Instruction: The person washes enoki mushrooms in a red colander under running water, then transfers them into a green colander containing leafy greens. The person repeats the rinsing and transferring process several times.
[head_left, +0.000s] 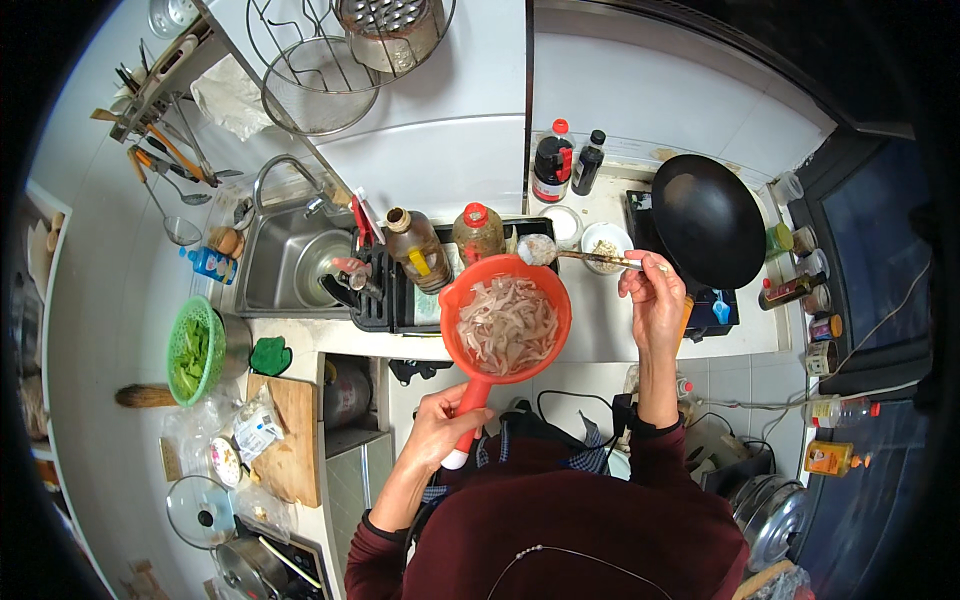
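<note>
A red plastic water scoop (452, 330) full of pale, thin-sliced strips of meat (508, 324) is held in front of me. My left hand (437, 429) grips its handle from below left. Between the fingers of my right hand (651, 296) is the handle of a spoon (589, 256). White powder (537, 248) is heaped on the spoon, whose bowl is at the scoop's upper right rim. Behind the spoon stand a small tub of white powder (562, 223) and a white bowl (624, 238) with chopped pale bits.
A black wok (709, 221) rests on the stove at the right. Oil bottles (417, 251) stand by a dish rack (375, 311), just beyond the scoop. The sink (277, 255) is to the left, near a green colander (212, 352) of leafy greens and a wooden cutting board (296, 442).
</note>
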